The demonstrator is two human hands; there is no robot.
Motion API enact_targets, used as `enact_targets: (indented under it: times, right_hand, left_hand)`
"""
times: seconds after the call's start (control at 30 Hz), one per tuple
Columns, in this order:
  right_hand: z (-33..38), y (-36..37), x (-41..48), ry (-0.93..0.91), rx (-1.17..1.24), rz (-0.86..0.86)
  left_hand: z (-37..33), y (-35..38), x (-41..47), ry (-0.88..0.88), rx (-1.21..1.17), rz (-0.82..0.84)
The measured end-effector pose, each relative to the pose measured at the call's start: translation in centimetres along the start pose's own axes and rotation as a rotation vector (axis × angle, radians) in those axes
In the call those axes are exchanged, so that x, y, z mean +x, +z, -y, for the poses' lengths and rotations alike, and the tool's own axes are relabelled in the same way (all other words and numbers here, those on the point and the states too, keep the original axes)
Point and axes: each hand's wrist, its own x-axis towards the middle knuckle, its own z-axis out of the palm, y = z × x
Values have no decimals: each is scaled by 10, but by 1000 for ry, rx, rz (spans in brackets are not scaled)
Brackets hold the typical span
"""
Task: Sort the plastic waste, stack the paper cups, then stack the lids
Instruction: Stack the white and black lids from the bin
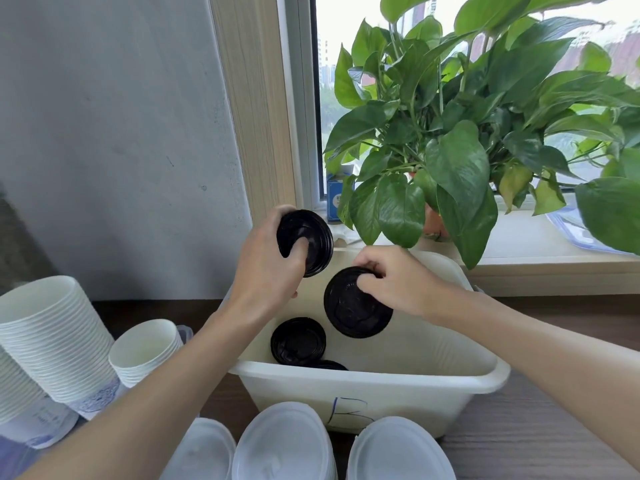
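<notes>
here, in the head view, the left hand [266, 271] curls its fingers round a stack of black lids [308, 237] above the white bin [381, 381]. the right hand [401, 284] pinches a single black lid [356, 310] just beside it. loose lids [298, 341] lie inside the bin, and paper cups [52, 337] stand stacked at left.

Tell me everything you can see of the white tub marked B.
The tub is cream-white and looks like plastic, rectangular with rounded corners and a rolled rim. A blue hand-drawn B marks its near wall. It stands upright and open on a wood-grain surface below the window sill. Loose lids lie inside at its left. Above the opening the right hand pinches a black lid and the left hand grips a stack of black lids; neither plainly touches the tub.
</notes>
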Motion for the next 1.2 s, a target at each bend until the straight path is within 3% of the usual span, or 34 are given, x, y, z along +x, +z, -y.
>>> enact_targets:
  times: [0.2,0.5,0.87,1.2]
  right_hand:
    - [18,-14,5,-79,221,-211]
    - [40,-3,20,-164,382,-275]
    - [35,18,31,-217,332,-379]
    - [32,20,30,-197,369,-240]
  left_hand:
    - [-2,4,1,-39,-139,57]
    - [-2,2,2,-25,-220,51]
    - [-9,2,-1,-70,-359,184]
    - [-12,4,-4,38,-279,137]
